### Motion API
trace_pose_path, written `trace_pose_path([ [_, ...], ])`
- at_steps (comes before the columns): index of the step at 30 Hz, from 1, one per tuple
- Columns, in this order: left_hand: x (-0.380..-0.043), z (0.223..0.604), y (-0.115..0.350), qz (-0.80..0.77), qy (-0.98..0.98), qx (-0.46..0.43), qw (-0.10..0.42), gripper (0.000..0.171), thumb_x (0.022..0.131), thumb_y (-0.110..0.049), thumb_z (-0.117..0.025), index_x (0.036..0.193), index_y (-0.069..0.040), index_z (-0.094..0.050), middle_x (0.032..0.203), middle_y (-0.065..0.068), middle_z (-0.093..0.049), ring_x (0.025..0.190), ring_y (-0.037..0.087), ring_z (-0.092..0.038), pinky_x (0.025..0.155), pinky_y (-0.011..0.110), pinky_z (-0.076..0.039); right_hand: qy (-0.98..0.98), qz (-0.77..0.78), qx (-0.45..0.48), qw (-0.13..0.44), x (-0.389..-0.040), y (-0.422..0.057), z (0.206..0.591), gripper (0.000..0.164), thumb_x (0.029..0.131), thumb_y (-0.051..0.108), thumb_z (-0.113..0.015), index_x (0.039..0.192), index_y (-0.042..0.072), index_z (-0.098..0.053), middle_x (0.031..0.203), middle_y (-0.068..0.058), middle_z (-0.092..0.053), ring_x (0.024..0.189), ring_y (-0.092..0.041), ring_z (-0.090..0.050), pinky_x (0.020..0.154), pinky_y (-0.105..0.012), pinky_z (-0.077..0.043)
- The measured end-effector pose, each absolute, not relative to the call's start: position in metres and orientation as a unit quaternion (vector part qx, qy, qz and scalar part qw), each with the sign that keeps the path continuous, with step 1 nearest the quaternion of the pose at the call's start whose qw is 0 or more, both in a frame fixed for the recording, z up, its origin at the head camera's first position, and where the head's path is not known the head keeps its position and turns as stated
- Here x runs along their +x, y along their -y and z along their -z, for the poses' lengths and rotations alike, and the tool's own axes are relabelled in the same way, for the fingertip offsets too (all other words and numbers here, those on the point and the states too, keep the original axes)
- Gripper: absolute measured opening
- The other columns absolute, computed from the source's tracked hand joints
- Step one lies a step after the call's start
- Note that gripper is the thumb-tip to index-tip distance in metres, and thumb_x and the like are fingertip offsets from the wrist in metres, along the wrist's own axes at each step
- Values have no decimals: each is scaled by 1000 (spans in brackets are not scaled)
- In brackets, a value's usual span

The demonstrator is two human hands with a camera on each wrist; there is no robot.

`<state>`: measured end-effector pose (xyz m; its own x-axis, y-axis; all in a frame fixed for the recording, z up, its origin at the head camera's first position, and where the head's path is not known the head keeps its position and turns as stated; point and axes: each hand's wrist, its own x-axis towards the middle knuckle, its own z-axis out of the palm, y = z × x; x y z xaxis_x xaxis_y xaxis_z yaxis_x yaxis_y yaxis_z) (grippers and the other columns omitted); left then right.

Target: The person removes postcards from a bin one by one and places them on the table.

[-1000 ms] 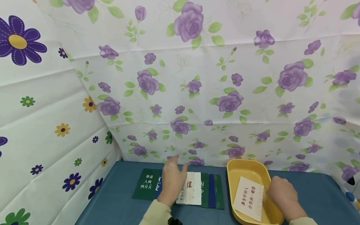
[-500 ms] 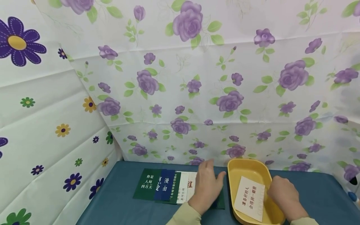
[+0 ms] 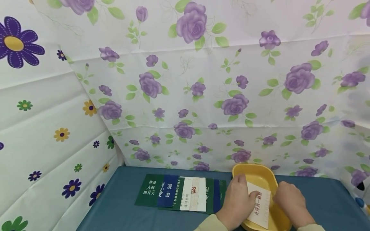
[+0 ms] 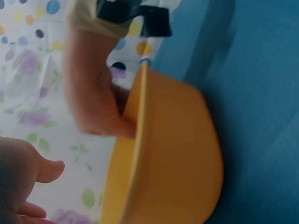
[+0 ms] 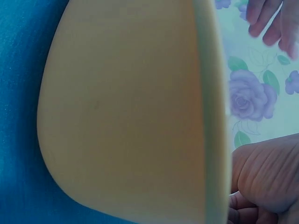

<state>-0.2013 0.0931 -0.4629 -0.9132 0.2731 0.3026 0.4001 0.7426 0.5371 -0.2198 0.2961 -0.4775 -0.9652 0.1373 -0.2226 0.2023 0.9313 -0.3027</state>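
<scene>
A yellow plastic basin [image 3: 255, 170] stands on the table, with a white card [image 3: 261, 213] bearing red writing tilted inside it. Over its left side hovers my left hand [image 3: 238, 200], fingers extended and thumb apart, holding nothing visible and covering part of the card. My right hand [image 3: 292, 200] is at the right rim with fingers curled over to the inside, gripping the edge; the fingertips are hidden. Left of the basin lies an overlapping row of cards, including a dark green card [image 3: 146, 191], a blue card [image 3: 168, 192] and a white card [image 3: 199, 195].
A blue-green cloth [image 3: 110, 205] covers the table. Behind it hangs a white sheet [image 3: 202, 109] printed with purple roses, and a second flowered sheet [image 3: 46, 154] closes the left side. Several coloured dots show at the far right edge.
My left hand has moved right, passing over the card row to the basin, so the row shows again. My right hand, the basin and the cards have stayed put.
</scene>
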Motion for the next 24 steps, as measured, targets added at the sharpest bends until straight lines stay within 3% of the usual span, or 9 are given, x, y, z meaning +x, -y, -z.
trace_pose_path([
  [11,-202,491,-129,272,946,-175,-9,63,78,-44,-72,123,-10,-45,93,-6,-47,86,3,-47,69,18,-42,-979,166,85,84,-220,-297,479,12,77,12,-59,80,0,-58,68,-8,-53,60,-23,-51,49,-41,-42],
  [18,-207,510,-139,145,979,-140,-33,86,74,-56,-70,138,-8,-39,116,4,-51,99,14,-50,78,23,-43,-977,167,89,99,-218,-295,477,11,79,12,-57,80,1,-57,68,-7,-53,61,-23,-52,49,-41,-42],
  [24,-210,516,-147,65,989,-128,-31,99,68,-69,-66,139,-6,-39,121,9,-50,102,19,-49,82,25,-43,-979,165,87,86,-218,-296,475,11,79,11,-56,80,0,-56,68,-7,-53,61,-23,-52,49,-40,-42],
])
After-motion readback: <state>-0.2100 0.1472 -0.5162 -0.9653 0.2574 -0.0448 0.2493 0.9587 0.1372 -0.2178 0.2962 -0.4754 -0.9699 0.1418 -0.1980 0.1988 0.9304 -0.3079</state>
